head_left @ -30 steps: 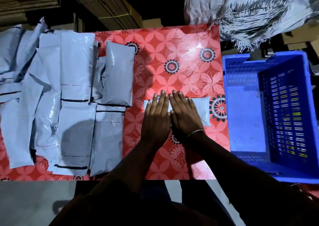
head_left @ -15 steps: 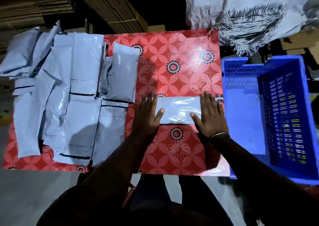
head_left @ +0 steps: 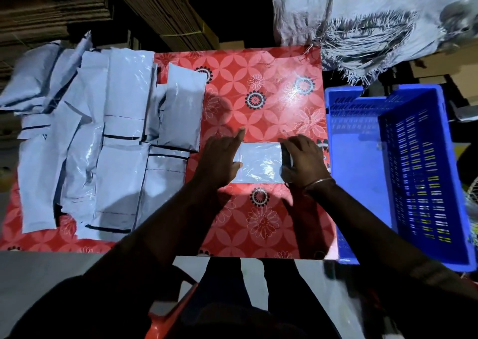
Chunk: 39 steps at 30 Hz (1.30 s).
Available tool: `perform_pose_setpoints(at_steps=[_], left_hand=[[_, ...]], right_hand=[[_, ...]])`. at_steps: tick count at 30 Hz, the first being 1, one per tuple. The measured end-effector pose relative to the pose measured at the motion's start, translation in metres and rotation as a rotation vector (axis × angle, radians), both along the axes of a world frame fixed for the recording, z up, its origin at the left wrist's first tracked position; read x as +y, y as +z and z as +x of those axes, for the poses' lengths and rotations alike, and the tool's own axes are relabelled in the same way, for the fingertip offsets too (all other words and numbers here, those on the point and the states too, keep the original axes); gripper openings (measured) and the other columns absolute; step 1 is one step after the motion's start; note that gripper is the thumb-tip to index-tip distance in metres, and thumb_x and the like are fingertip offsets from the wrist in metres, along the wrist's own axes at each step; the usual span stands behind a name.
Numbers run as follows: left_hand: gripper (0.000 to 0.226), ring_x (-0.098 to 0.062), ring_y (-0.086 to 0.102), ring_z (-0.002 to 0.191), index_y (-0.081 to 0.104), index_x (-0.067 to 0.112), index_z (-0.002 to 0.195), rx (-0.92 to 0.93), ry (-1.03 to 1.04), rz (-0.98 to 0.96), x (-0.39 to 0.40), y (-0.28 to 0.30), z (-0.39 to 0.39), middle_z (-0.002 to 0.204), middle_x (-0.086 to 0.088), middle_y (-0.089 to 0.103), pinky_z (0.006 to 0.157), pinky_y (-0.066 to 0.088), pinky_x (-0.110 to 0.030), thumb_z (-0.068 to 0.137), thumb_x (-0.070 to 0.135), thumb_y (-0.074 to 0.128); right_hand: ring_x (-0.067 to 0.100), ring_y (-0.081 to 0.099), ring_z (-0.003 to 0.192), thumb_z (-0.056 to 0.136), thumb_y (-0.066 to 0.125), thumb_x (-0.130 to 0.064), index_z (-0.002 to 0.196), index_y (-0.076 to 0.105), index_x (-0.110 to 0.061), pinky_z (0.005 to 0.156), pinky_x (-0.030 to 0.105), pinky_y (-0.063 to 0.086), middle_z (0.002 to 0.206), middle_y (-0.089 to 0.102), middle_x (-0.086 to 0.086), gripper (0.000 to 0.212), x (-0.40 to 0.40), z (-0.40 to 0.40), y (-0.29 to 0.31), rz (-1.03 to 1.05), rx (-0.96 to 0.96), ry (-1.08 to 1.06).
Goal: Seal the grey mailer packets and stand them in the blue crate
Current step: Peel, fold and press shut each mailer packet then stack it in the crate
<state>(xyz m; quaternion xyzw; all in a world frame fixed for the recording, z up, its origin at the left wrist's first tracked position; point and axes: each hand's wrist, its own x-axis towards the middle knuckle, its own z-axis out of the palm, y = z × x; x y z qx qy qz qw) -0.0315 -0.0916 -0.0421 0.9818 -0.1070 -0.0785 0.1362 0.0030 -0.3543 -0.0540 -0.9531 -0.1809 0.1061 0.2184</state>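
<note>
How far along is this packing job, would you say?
Barely begun, it seems: the blue plastic crate holds no packets. In hand is one grey mailer packet, the right hand gripping its end, the left hand at the other. A heap of grey mailers waits.

Nothing here can be read: the grey mailer packets carry only thin dark lines (no letters or numbers). The red tablecloth shows flower patterns only, and the blue crate bears no legible label.
</note>
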Motion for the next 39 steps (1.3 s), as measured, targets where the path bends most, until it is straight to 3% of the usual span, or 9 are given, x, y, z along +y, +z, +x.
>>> perform_pose_setpoints(at_steps=[3,5,10,16,20,26,32,35,39], left_hand=[[0.094,-0.037,0.059,0.115,0.036,0.012,0.157,0.094,-0.029,0.017,0.001,0.012,0.012,0.121,-0.014,0.064,0.105,0.039,-0.051,0.078,0.034,0.084],[0.086,-0.036,0.061,0.112,0.05,0.013,0.146,0.072,-0.052,0.002,0.003,0.02,0.017,0.116,-0.011,0.066,0.101,0.041,-0.049,0.072,0.037,0.087],[0.034,-0.029,0.059,0.086,0.067,0.018,0.104,-0.288,-0.063,-0.076,0.001,0.04,0.024,0.095,-0.003,0.06,0.071,0.043,-0.042,0.071,0.021,0.075],[0.045,-0.035,0.054,0.088,0.065,0.01,0.114,-0.231,0.011,-0.091,-0.012,0.022,-0.008,0.098,-0.01,0.055,0.072,0.042,-0.047,0.071,-0.003,0.062],[0.055,-0.032,0.055,0.096,0.062,0.015,0.127,-0.073,0.071,-0.124,-0.024,0.008,-0.039,0.11,-0.006,0.054,0.079,0.046,-0.045,0.073,0.009,0.068],[0.043,-0.021,0.053,0.11,0.058,0.019,0.134,-0.108,0.151,-0.271,-0.026,0.019,-0.061,0.122,0.003,0.052,0.093,0.044,-0.039,0.092,0.018,0.062],[0.033,-0.026,0.056,0.114,0.062,0.01,0.131,-0.201,0.157,-0.297,-0.024,0.007,-0.037,0.124,-0.004,0.058,0.095,0.047,-0.043,0.099,0.014,0.056],[0.041,-0.03,0.05,0.134,0.055,0.006,0.142,-0.209,0.109,-0.214,-0.024,-0.008,-0.015,0.146,-0.012,0.053,0.111,0.042,-0.045,0.102,0.014,0.049],[0.053,-0.028,0.033,0.151,0.038,0.007,0.156,-0.095,0.134,-0.086,-0.028,-0.026,0.003,0.164,-0.011,0.036,0.118,0.034,-0.047,0.107,0.029,0.035]], right_hand=[[0.038,0.045,0.113,0.068,0.076,-0.026,0.13,0.058,-0.017,0.091,0.047,0.035,0.12,0.054,0.013,0.065,0.009,0.005,0.008,-0.197,0.024,-0.023],[0.037,0.047,0.104,0.077,0.068,-0.024,0.119,0.061,-0.015,0.084,0.045,0.033,0.111,0.056,0.013,0.044,0.012,0.009,0.02,-0.234,-0.103,-0.025],[0.033,0.048,0.092,0.074,0.049,-0.025,0.095,0.059,-0.018,0.071,0.04,0.031,0.096,0.055,0.007,0.024,0.012,0.023,0.063,-0.078,-0.329,-0.078],[0.035,0.049,0.086,0.079,0.044,-0.031,0.092,0.059,-0.013,0.068,0.043,0.033,0.093,0.055,0.011,0.027,0.015,0.0,0.045,-0.139,-0.381,-0.028],[0.033,0.047,0.084,0.068,0.068,-0.016,0.084,0.058,-0.016,0.067,0.041,0.033,0.09,0.052,0.007,0.019,0.005,-0.034,0.007,-0.121,-0.215,-0.055],[0.034,0.051,0.092,0.074,0.066,-0.023,0.095,0.065,-0.019,0.074,0.042,0.039,0.097,0.059,0.004,0.022,-0.01,-0.059,0.006,0.046,-0.19,-0.041],[0.03,0.057,0.109,0.094,0.052,-0.026,0.114,0.066,-0.012,0.09,0.043,0.042,0.116,0.064,0.006,0.028,0.02,-0.042,0.012,0.161,-0.267,-0.032],[0.032,0.044,0.136,0.101,0.045,-0.025,0.14,0.053,-0.007,0.111,0.043,0.035,0.145,0.052,0.014,0.044,0.046,-0.026,-0.001,0.142,-0.193,-0.036],[0.03,0.028,0.15,0.103,0.037,-0.031,0.152,0.039,-0.01,0.12,0.05,0.025,0.16,0.036,0.011,0.054,0.069,-0.016,-0.021,0.019,-0.07,-0.051]])
